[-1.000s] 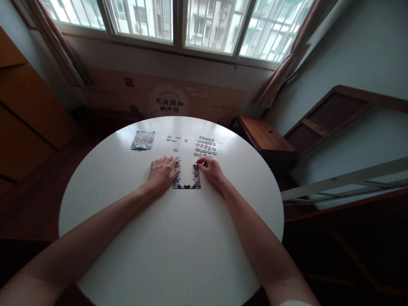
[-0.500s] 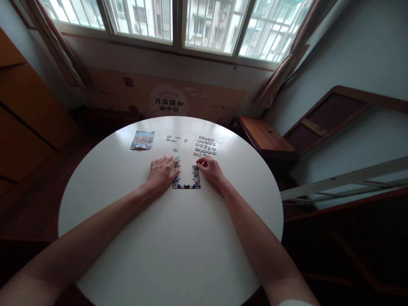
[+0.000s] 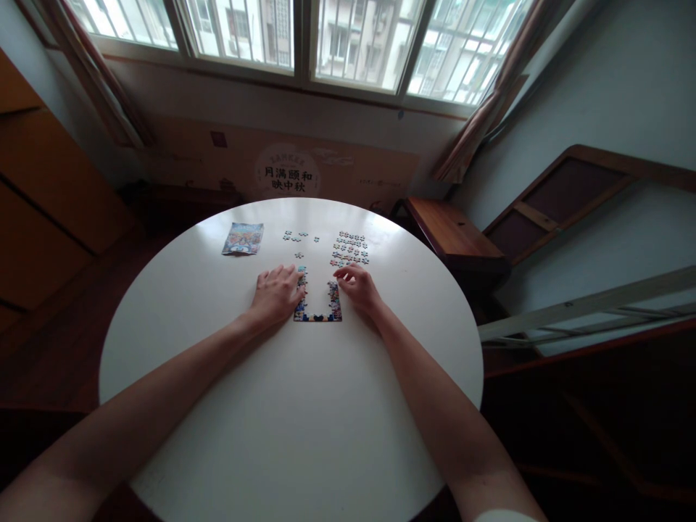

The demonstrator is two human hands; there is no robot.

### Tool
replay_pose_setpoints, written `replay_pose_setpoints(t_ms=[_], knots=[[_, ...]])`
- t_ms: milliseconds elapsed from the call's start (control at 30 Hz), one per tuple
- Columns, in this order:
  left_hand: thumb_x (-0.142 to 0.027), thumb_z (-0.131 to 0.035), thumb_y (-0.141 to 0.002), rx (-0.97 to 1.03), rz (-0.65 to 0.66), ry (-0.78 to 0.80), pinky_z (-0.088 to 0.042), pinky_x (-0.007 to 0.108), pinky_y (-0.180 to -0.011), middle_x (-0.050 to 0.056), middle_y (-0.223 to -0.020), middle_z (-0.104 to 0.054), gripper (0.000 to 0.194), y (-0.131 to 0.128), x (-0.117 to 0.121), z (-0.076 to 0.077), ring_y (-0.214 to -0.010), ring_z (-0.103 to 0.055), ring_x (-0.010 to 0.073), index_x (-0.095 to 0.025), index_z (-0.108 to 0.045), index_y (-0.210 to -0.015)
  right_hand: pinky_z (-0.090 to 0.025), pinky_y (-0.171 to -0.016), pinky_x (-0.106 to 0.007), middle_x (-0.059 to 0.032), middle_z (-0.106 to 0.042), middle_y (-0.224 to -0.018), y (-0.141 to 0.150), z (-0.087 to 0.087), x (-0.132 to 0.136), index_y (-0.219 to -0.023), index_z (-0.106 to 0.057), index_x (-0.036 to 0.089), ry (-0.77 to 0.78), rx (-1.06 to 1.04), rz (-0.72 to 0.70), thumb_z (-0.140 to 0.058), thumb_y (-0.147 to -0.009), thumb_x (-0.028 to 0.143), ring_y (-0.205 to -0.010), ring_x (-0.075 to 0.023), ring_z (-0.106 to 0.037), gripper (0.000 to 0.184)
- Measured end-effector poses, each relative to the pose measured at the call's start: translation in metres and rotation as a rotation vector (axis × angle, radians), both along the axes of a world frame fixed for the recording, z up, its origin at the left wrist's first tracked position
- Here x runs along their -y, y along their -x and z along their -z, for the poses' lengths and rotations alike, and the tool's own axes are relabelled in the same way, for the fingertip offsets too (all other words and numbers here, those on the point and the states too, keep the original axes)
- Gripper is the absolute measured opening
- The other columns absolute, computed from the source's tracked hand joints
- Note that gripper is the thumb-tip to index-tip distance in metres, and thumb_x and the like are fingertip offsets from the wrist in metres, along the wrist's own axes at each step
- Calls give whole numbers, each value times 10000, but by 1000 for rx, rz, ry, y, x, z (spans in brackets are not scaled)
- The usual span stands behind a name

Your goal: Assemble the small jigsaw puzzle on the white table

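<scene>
A partly joined jigsaw puzzle [image 3: 318,317] lies on the white round table in a U shape, its two side columns joined by a bottom row. My left hand [image 3: 277,293] rests flat with fingers stretched out, its fingertips and thumb touching the left column. At the upper end of the right column [image 3: 335,308], my right hand [image 3: 357,286] has thumb and index finger pinched together at a puzzle piece, mostly hidden by the fingertips. Just beyond that hand, loose puzzle pieces [image 3: 351,248] are laid out in rows.
Several more loose pieces [image 3: 295,237] are scattered beyond the left column, one single piece [image 3: 299,255] nearer to it. A printed picture packet [image 3: 243,239] lies at the far left of the table [image 3: 288,420]. A wooden bench [image 3: 451,228] stands past the table's right edge.
My right fingertips have shifted very slightly at the top of the right column. My left hand and the puzzle look the same.
</scene>
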State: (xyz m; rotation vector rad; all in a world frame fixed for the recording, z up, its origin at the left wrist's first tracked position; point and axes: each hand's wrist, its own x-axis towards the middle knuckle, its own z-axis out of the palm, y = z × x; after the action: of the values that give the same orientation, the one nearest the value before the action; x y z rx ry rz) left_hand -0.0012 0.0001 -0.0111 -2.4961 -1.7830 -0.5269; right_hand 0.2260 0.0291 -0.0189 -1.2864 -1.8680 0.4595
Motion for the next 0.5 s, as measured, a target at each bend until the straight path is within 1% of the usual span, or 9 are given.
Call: replay_pose_setpoints(t_ms=[67, 133, 267, 333, 500], knots=[[-414, -416, -931, 2, 0, 2, -301, 472, -1065, 71, -1412, -525, 407, 0, 0, 0, -1314, -431, 280, -264, -580, -1271, -473, -734, -281, -25, -617, -838, 1, 1, 0, -787, -720, 203, -70, -33, -27, -536, -763, 101, -729, -135, -575, 211], [-418, -414, -932, 3, 3, 7, -299, 477, -1066, 72, -1409, -529, 411, 0, 0, 0, -1314, -432, 282, -258, -582, -1271, -467, -759, -293, -32, -612, -836, 1, 2, 0, -766, -727, 203, -102, -15, -49, -517, -757, 76, -771, -150, -574, 245], [-412, -413, -931, 0, 4, 5, -299, 481, -1066, 73, -1415, -523, 413, 0, 1, -2, -1313, -433, 286, -248, -586, -1268, -451, -803, -321, -37, -634, -829, 2, 5, -1, -737, -742, 218, -60, 89, -71, -510, -735, 42, -820, -174, -562, 291], [-409, -414, -929, -3, 3, 6, -297, 481, -1068, 73, -1416, -522, 412, 0, 1, -3, -1313, -433, 286, -247, -587, -1266, -444, -827, -332, -37, -637, -819, 2, 6, -2, -724, -744, 219, -51, 108, -68, -516, -726, 36, -824, -179, -555, 292], [-414, -402, -932, -8, -1, 11, -297, 477, -1068, 72, -1417, -522, 416, 0, 1, -3, -1311, -430, 280, -252, -581, -1271, -450, -788, -307, -40, -602, -810, 1, 5, -3, -755, -735, 194, -65, 14, -29, -492, -751, 37, -792, -167, -553, 289]])
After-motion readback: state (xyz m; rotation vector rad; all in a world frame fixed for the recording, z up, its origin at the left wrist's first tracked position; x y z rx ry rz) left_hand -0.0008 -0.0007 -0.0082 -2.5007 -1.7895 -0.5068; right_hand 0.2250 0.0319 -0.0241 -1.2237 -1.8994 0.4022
